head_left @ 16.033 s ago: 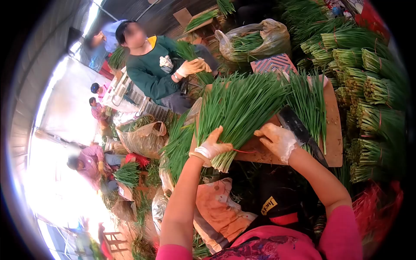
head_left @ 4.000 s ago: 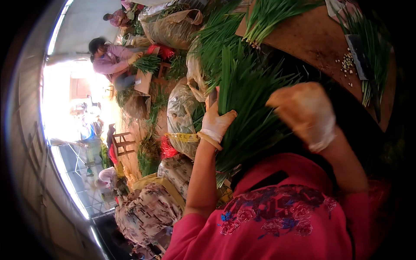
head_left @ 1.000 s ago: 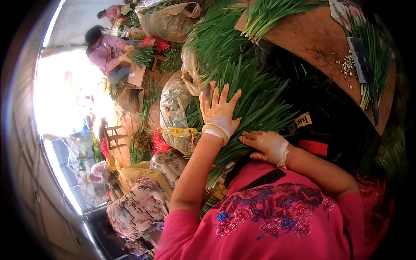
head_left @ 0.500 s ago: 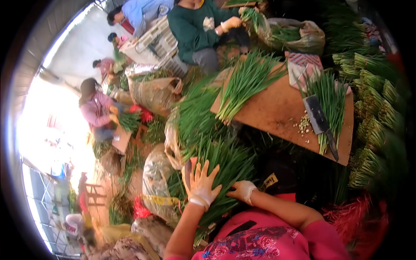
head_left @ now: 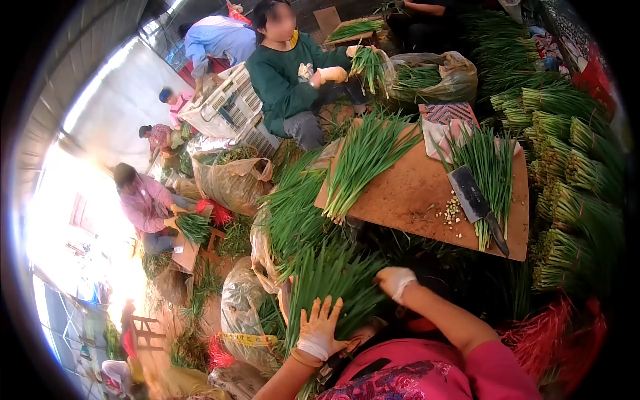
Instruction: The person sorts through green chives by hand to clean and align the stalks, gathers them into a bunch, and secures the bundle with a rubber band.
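Note:
A large loose bunch of green chives (head_left: 333, 283) lies before my lap, leaves spread. Against its near left side rests my left hand (head_left: 321, 328), in a pale glove, with its fingers apart. My right hand (head_left: 396, 281), also gloved, is at the bunch's right edge, its fingers curled in at the leaves and partly hidden. Beyond, a brown board (head_left: 400, 193) carries a cut bunch of chives (head_left: 363, 163) at left. At its right, a cleaver (head_left: 475, 200) lies across a second bunch (head_left: 490, 160), beside small chopped stem ends (head_left: 453, 212).
Tied chive bundles (head_left: 567, 193) are stacked at right, with red string (head_left: 543, 330) below them. Plastic sacks (head_left: 247, 313) stand at left. A person in a green top (head_left: 287, 87) holds chives across from me; other people sit further off at left.
My right hand has moved up and right along the bunch, and the leaves there have shifted. My left hand has moved slightly down, still spread. The camera view has shifted too.

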Motion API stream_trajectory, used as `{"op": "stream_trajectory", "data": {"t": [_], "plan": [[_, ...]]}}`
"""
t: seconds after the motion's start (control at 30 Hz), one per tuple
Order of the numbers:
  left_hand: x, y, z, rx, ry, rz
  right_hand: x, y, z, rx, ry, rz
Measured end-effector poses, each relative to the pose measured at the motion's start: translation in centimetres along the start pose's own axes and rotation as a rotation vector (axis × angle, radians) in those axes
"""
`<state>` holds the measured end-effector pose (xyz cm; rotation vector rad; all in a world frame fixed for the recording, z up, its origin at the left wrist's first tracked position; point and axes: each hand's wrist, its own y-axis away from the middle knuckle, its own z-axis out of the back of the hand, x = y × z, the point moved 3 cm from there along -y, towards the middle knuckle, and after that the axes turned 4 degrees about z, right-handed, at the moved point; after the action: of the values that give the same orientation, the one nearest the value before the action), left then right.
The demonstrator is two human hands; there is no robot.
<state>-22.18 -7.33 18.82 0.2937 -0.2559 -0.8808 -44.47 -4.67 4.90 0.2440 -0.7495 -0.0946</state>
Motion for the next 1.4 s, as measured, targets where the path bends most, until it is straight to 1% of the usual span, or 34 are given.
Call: {"op": "stream_trajectory", "data": {"t": [0.03,0.07,0.1,0.13,0.17,0.2,0.23,0.27,0.3,0.33,0.37,0.43,0.5,0.6,0.63,0.67,0.73,0.8,0.87,0.93,1.03,1.13,1.17,1.27,1.3,1.4], "plan": [[0.5,-0.2,0.0,0.003,0.025,0.062,-0.2,1.6,2.5,-0.132,-0.059,-0.037],[0.8,-0.6,0.3,0.012,0.04,0.132,0.0,3.0,4.1,-0.284,-0.183,-0.054],[1.5,-1.3,0.3,0.012,0.165,0.181,-0.6,3.4,4.7,-0.386,-0.317,0.003],[2.5,-2.0,0.0,0.019,0.291,0.241,0.0,4.6,5.9,-0.513,-0.374,0.044],[3.6,-2.6,-0.1,0.009,0.489,0.309,-0.1,5.4,6.3,-0.585,-0.426,0.019],[4.9,-2.9,-0.7,0.001,0.686,0.396,0.1,6.0,6.6,-0.61,-0.566,0.008],[6.4,-3.5,-1.9,-0.139,0.805,0.381,-0.9,5.8,5.6,-0.739,-0.676,0.16],[8.2,-3.6,-3.8,-0.285,0.911,0.371,-0.1,6.6,6.2,-0.733,-0.709,0.14],[10.2,-4.5,-6.8,-0.32,1.13,0.345,0.9,7.1,6.0,-0.734,-0.899,0.122],[10.7,-4.7,-7.4,-0.334,1.294,0.324,1.4,7.4,5.4,-0.704,-1.042,0.096],[11.2,-4.9,-8.0,-0.349,1.458,0.301,2.0,7.9,5.1,-0.658,-1.101,0.097],[9.9,-4.1,-5.7,-0.317,1.679,0.281,3.1,8.3,4.4,-0.592,-1.164,0.128],[9.6,-3.5,-5.1,-0.279,1.761,0.301,4.3,8.3,3.9,-0.548,-1.169,0.184],[8.7,-2.9,-4.0,-0.268,1.871,0.302,5.8,7.4,4.5,-0.566,-0.7,0.28],[8.6,-2.9,-4.0,-0.272,1.897,0.29,7.3,7.0,5.2,-0.683,-0.601,0.331],[8.5,-2.9,-4.0,-0.276,1.924,0.277,9.0,6.8,6.5,-0.633,-0.539,0.336],[8.4,-2.8,-4.1,-0.299,1.871,0.282,11.0,5.3,7.3,-0.7,-0.288,0.523],[8.3,-2.9,-4.3,-0.333,1.801,0.274,11.7,3.2,7.2,-0.607,-0.2,0.583],[8.2,-2.9,-4.5,-0.35,1.781,0.261,11.7,0.5,6.5,-0.622,-0.209,0.565],[8.2,-2.9,-4.6,-0.368,1.759,0.242,11.7,-1.7,6.6,-0.468,-0.092,0.457],[7.7,-2.6,-3.9,-0.337,1.869,0.246,12.4,-4.5,6.0,-0.44,0.019,0.346],[7.8,-2.5,-3.7,-0.354,1.813,0.214,13.2,-6.1,5.7,-0.347,0.092,0.421],[7.6,-2.3,-3.3,-0.298,1.872,0.237,14.0,-6.5,5.9,-0.238,0.147,0.372],[8.3,-2.3,-3.9,-0.39,1.757,0.22,14.6,-7.2,5.7,-0.033,0.15,0.438],[8.4,-2.3,-4.0,-0.398,1.77,0.213,13.6,-6.9,5.6,-0.193,-0.239,0.499],[8.5,-2.0,-4.1,-0.406,1.824,0.197,10.5,-7.6,7.1,-0.441,-1.081,0.361]]}}
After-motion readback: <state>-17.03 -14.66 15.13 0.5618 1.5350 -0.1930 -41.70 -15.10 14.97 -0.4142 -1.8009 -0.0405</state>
